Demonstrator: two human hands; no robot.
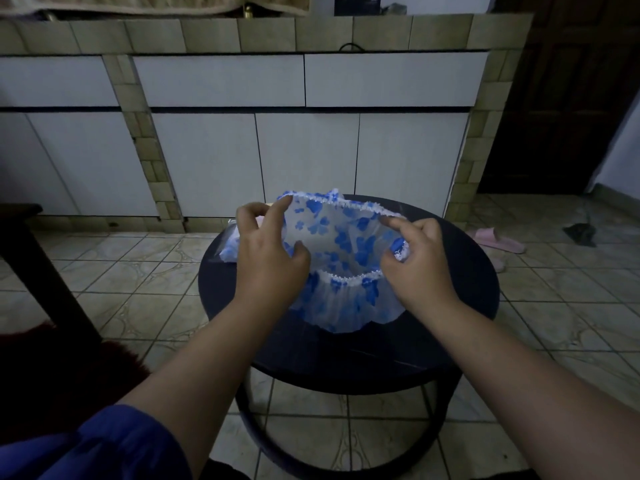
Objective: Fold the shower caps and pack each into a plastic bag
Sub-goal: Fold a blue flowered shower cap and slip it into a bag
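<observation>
Dim tiled kitchen, round dark counter (460,271). Shower cap (341,258) spread mouth-up at counter centre. Left hand (268,258) pinches far-left rim; right hand (417,261) pinches right rim. Film likely light, limp, slippery: grip elastic hem. More packed film (229,247) at left edge.

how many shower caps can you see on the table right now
2 that I can tell. One blue-flowered shower cap is held open between the left hand and right hand. A second shower cap lies behind the left hand, mostly hidden; more may be underneath.
</observation>
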